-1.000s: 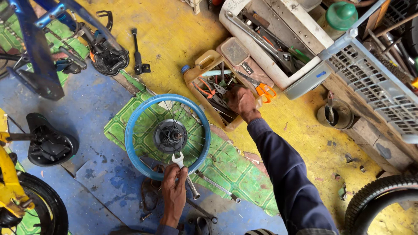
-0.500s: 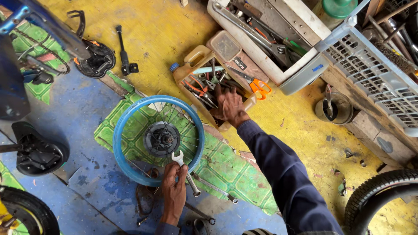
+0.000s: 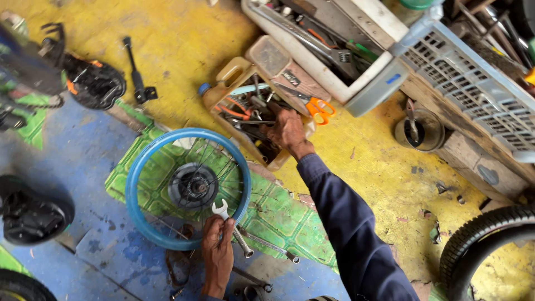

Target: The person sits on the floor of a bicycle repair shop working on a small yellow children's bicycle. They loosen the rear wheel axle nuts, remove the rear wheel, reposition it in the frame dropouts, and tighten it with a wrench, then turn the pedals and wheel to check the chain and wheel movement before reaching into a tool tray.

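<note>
A blue-rimmed spoked wheel [image 3: 146, 167] with a dark hub [image 3: 193, 187] lies flat on a green patterned mat [image 3: 278, 212]. My left hand [image 3: 217, 251] is at the wheel's near rim, closed around a silver open-ended wrench [image 3: 223, 212] whose jaw points toward the hub. My right hand [image 3: 288, 131] reaches into a cut-open tan plastic jug [image 3: 233, 72] full of hand tools, fingers down among them; what it touches is hidden. Orange-handled scissors [image 3: 319, 107] lie beside that hand.
A white tub of tools [image 3: 368, 83] and a grey slatted crate [image 3: 473, 89] stand at the back right. A round tin [image 3: 419, 131], a black tyre [image 3: 485, 234], a bicycle saddle [image 3: 30, 214], a chainring part [image 3: 92, 83] and loose rods [image 3: 267, 244] lie around.
The view has shifted, so everything sits a little further left and lower. My right hand stays in the tool jug and my left hand keeps hold of the wrench at the rim.
</note>
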{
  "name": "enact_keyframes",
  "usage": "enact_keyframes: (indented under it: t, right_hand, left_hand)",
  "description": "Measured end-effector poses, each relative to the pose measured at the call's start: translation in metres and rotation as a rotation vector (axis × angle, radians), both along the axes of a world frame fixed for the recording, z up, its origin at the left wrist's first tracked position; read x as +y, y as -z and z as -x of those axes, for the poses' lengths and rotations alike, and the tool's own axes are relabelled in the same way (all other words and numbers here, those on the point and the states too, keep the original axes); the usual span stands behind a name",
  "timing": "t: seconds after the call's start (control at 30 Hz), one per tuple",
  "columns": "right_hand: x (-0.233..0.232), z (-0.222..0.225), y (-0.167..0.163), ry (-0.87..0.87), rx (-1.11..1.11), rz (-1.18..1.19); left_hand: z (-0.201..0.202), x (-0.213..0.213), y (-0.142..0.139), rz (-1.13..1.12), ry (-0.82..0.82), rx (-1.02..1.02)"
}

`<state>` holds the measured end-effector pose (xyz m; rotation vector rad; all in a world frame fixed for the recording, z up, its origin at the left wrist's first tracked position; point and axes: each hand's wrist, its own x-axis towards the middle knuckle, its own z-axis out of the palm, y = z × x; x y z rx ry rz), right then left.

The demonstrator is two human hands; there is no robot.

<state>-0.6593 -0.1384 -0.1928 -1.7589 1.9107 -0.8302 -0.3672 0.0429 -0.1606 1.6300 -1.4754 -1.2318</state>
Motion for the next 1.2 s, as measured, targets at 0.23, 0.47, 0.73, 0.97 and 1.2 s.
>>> enact_keyframes:
  t: [0.23, 0.47, 0.73, 0.97, 1.2]
  right_hand:
    - [0.006, -0.001, 0.006, 0.053, 0.046, -0.086]
    - [0.009, -0.002, -0.005, 0.043, 0.084, 0.073]
    - [0.017, -0.004, -0.01, 0.009, 0.056, 0.012]
    - [0.0, -0.032, 0.006, 0.155, 0.363, -0.145]
    - [-0.004, -0.036, 0.015, 0.169, 0.449, -0.203]
  left_hand:
    - [0.02, -0.003, -0.003, -0.022, 0.018, 0.04]
    - [0.026, -0.009, 0.0, -0.072, 0.0, 0.034]
    - [0.029, -0.009, 0.003, -0.104, -0.025, -0.012]
    - [0.023, -0.011, -0.004, -0.054, -0.033, 0.118]
    - [0.01, -0.01, 0.006, -0.036, -0.056, 0.098]
